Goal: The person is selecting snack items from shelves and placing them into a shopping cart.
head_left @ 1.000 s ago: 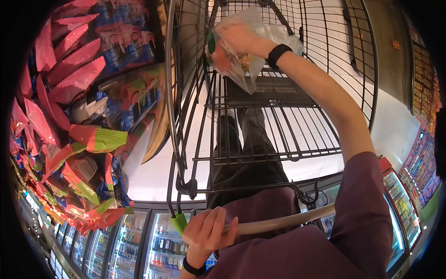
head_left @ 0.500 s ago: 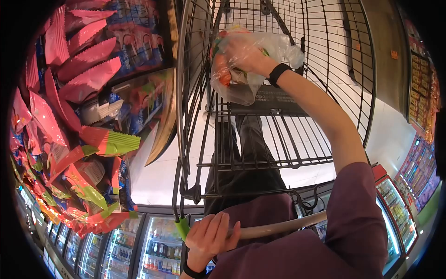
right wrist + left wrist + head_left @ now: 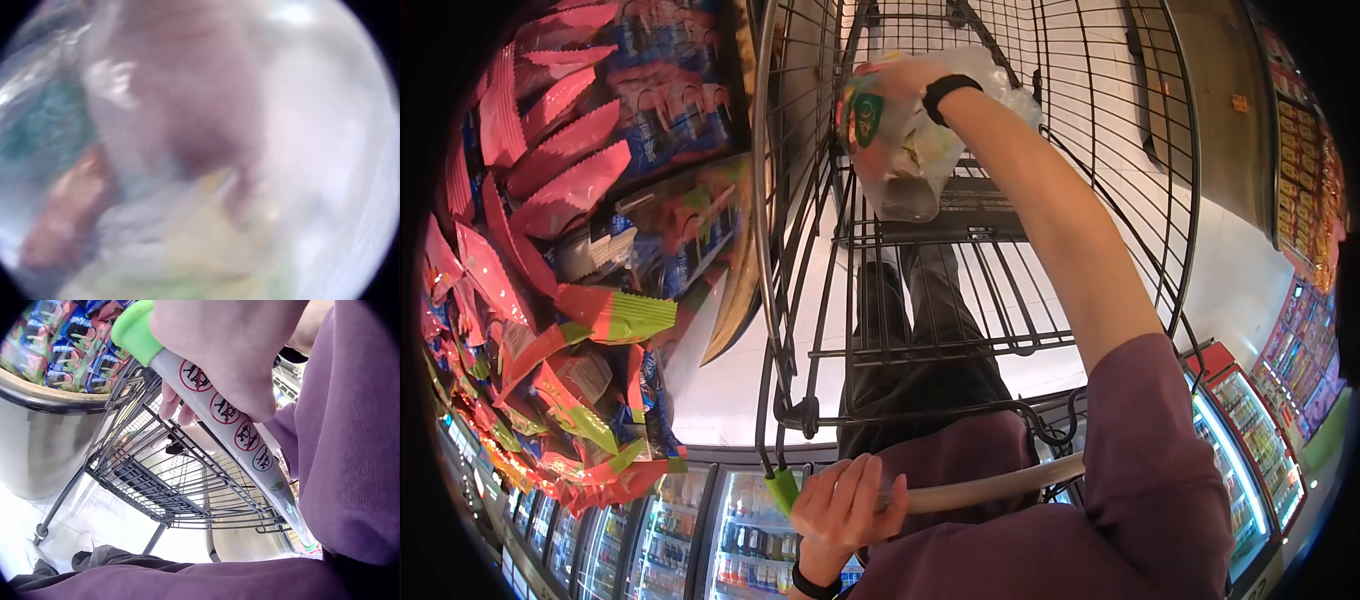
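My left hand (image 3: 847, 505) grips the grey cart handle (image 3: 990, 490) beside its green end cap; in the left wrist view the fingers curl round the bar, which bears round pictogram stickers. My right hand (image 3: 912, 76) is inside a clear plastic bag (image 3: 900, 165) with a green print, in the shopping cart (image 3: 768, 200). The film and the blur hide its fingers in the head view. The right wrist view shows the hand (image 3: 187, 81) over a pale packet (image 3: 175, 228) with an orange-brown item (image 3: 69, 212) beside it; I cannot tell whether it grips the packet.
On the left stands a display heaped with pink and green snack packets (image 3: 565, 185), close beside the cart. Behind the body are glass-door drink fridges (image 3: 750, 535). Shelves of packaged goods (image 3: 1300, 160) line the right side. The person's legs (image 3: 930, 300) stand below the cart.
My right hand and forearm have moved left with the bag, whose green print has come into view again. The cart has shifted slightly in view. My left hand stays on the handle.
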`<action>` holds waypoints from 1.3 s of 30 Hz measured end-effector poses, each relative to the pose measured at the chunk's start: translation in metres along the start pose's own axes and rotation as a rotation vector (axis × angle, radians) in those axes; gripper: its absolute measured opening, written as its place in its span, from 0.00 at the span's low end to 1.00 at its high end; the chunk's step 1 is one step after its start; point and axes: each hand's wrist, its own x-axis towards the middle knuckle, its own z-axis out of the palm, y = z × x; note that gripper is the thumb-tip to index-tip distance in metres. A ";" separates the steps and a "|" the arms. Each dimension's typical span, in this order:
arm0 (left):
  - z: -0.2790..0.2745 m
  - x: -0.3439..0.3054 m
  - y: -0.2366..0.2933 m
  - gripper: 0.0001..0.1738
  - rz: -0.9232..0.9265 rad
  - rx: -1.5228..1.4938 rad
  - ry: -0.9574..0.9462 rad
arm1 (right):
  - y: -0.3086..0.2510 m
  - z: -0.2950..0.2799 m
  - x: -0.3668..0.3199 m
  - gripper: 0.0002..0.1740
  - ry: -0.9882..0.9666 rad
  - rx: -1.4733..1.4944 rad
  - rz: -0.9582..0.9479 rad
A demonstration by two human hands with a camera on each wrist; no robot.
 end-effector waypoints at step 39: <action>-0.002 0.001 0.003 0.16 -0.042 -0.043 -0.033 | 0.049 0.017 -0.063 0.31 -0.213 0.225 0.288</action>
